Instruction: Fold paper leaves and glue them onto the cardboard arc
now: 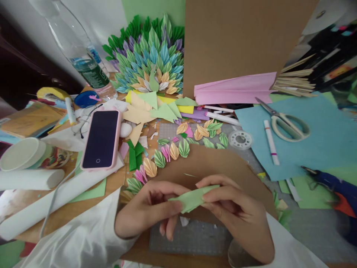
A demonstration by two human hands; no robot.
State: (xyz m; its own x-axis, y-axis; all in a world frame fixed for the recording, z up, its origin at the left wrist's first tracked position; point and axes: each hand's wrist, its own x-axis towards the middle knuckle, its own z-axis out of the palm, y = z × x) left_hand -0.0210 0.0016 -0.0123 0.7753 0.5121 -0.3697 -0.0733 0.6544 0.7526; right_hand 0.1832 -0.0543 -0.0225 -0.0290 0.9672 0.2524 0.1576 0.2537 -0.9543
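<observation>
My left hand point(149, 212) and my right hand point(237, 216) both pinch a folded light green paper piece point(192, 199) low in the middle of the view, over a brown cardboard shape point(212, 163). The left fingers grip its left end, the right thumb and fingers its right end. A row of small pleated paper leaves point(167, 154) in green, pink and orange runs along the cardboard's upper left edge. More loose leaves point(208, 130) lie just behind. A finished paper peacock fan point(150, 59) stands at the back.
A pink-cased phone point(100, 139) lies at left beside white paper rolls point(28, 180) and a cup point(23, 153). A plastic bottle point(78, 48) leans at back left. Scissors point(287, 123), a marker point(271, 143) and a tape roll point(240, 139) sit right, glue gun point(334, 188) far right, tall cardboard point(240, 41) behind.
</observation>
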